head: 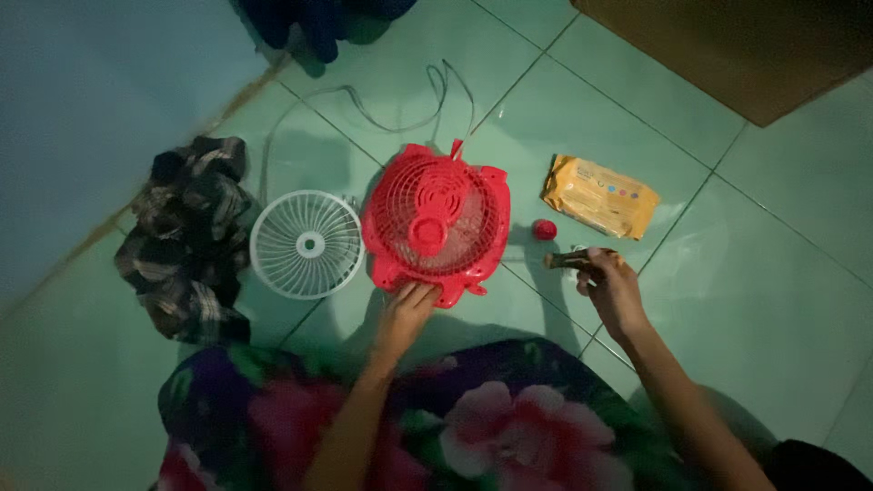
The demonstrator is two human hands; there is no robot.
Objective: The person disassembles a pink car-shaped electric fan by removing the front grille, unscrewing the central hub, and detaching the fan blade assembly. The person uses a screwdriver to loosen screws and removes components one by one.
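Red fan housing (435,223) lay steadied under left hand (406,305) fingertips; right hand (607,282) pinched a screwdriver (568,260), likely for unscrewing next.

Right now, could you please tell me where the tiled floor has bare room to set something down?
Bare green tile lies right of the right hand, below the yellow flat packet. Another patch sits between the packet and the brown board. It is crowded around the red plastic fan body, touched by the left hand, with the white round grille and checked cloth beside it.
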